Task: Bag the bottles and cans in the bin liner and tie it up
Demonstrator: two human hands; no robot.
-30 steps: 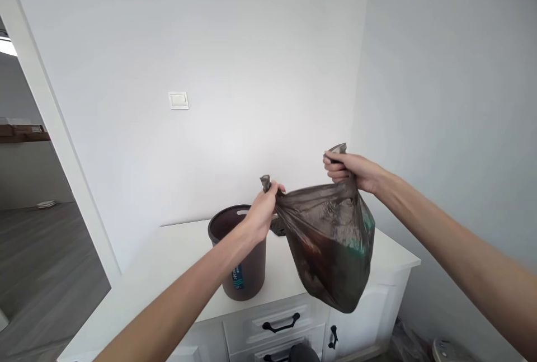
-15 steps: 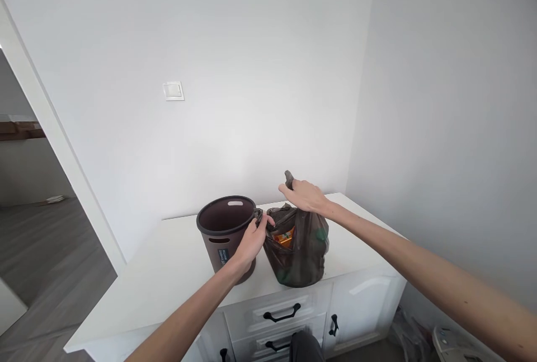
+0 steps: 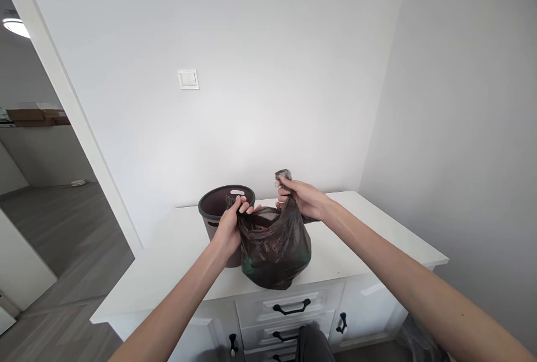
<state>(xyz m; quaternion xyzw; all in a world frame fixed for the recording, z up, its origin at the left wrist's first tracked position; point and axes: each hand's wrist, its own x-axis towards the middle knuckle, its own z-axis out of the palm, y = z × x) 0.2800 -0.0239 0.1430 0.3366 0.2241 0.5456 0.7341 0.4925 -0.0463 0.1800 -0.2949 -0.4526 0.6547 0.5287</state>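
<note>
A dark, see-through plastic garbage bag (image 3: pixel 277 253) hangs full between my two hands, its mouth partly open toward the top. Green and a bit of red show dimly through it and at its opening. My left hand (image 3: pixel 231 221) is closed around the bag's left top edge. My right hand (image 3: pixel 300 194) grips the gathered right top, and a crumpled end sticks up above the fingers. Behind my left hand stands a brown trash bin (image 3: pixel 210 217) with a dark rim, upright and partly hidden by the hand and bag.
The bin stands on a white cabinet top (image 3: pixel 159 267) with drawers and black handles (image 3: pixel 291 307) below. A wall with a light switch (image 3: pixel 188 79) rises behind it. A doorway opens at left. My knee (image 3: pixel 312 345) is close to the drawers.
The bag has shifted left, now in front of the bin, and appears turned. Both hands have moved left with it, still gripping its top. The orange package in its mouth no longer shows.
</note>
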